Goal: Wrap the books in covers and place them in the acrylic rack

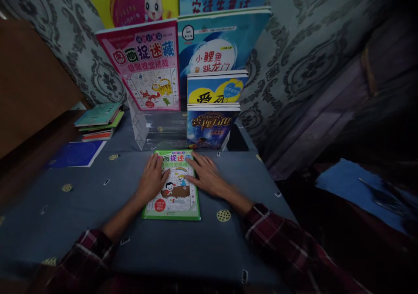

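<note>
A green-bordered picture book [176, 205] lies face up on the table just in front of a clear stepped book stand [156, 131]. My left hand [153, 178] rests over its left side, fingers stretched toward the top corner and thumb on the cover. On the opposite side, my right hand [207, 174] lies with extended fingers over the upper right edge, thumb pointing inward. Both hands look flat on the book rather than wrapped round it. The cover shows cartoon children on a brown log, and the hands hide part of the title.
The stand holds a pink book [153, 89], a teal book [225, 33], a yellow-and-blue book [202, 87] and a dark blue book [212, 126]. At left are stacked books [98, 115] and a flat blue book [76, 154]. A black flat object [237, 138] lies behind right.
</note>
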